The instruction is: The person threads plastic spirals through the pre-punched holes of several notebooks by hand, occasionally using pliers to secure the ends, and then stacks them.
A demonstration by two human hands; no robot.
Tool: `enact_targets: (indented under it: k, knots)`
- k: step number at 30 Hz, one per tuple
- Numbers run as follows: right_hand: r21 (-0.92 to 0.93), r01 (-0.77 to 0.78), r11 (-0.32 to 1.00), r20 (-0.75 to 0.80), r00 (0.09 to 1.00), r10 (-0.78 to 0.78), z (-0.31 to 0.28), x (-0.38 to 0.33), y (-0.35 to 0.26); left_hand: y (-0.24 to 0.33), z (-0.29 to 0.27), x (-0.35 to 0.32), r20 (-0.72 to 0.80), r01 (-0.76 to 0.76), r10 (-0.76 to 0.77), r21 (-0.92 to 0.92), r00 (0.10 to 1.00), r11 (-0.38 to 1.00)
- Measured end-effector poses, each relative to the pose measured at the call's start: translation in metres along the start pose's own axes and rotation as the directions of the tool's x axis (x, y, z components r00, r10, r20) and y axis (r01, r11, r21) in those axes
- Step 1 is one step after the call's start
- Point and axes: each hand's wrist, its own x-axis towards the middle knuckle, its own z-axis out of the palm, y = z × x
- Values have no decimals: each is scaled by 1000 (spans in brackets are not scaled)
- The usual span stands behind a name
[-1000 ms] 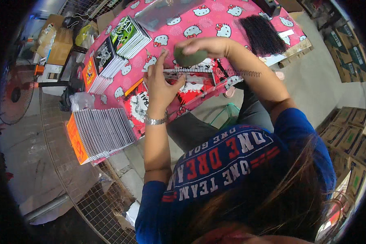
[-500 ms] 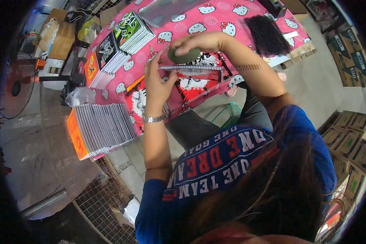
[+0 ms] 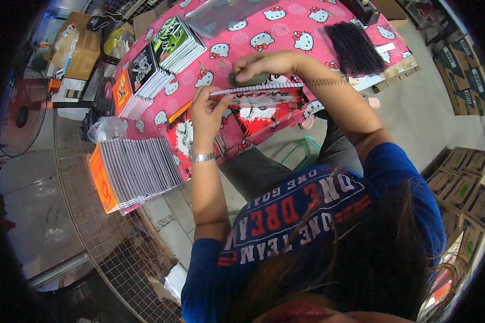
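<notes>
A person's two hands worked at a red spiral-bound notebook [image 3: 264, 110] over a pink cartoon-print table [image 3: 307, 32]

The left hand [image 3: 207, 110] was closed on the notebook's near left corner, thumb and fingers pinching it; the right hand [image 3: 267, 63] was curled over a dark green rounded object [image 3: 248, 79] pressed against the wire spine along the notebook's far edge. To the left lay stacks of finished notebooks: a green-covered stack [image 3: 178, 46] at the table's far side, a black-and-white stack [image 3: 145, 78] with an orange cover beside it, and a long fanned row with an orange end cover [image 3: 132, 172] on a wire rack below the table. A black bundle of binding wires [image 3: 353, 46] lay to the right, a clear plastic sheet [image 3: 221, 16] at the far edge. Brown cartons [image 3: 463, 183] lined the floor at right; a fan [image 3: 21, 116] stood at left
</notes>
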Motion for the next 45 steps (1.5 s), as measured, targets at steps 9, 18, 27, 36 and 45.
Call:
enact_targets:
  k: [9, 18, 27, 36, 45]
  knots:
    - [251, 153, 956, 247, 945, -216, 2, 6, -12, -6, 1, -7, 41, -60, 60, 0, 997, 998]
    - [-430, 98, 897, 118, 992, -52, -8, 28, -10, -10, 3, 1, 68, -48, 50, -26, 996, 999]
    - [290, 93, 953, 60, 992, -115, 9, 32, -12, -8, 14, 3, -75, -64, 40, -339, 996, 938]
    - [-591, -752, 291, -806, 541, -239, -89, -26, 86, -6, 5, -9, -56, 111, -119, -126, 991, 986]
    - [-715, -661, 229, -670, 554, -494, 24, -130, 187, 1, 38, -21, -406, -1, -23, -59, 914, 998]
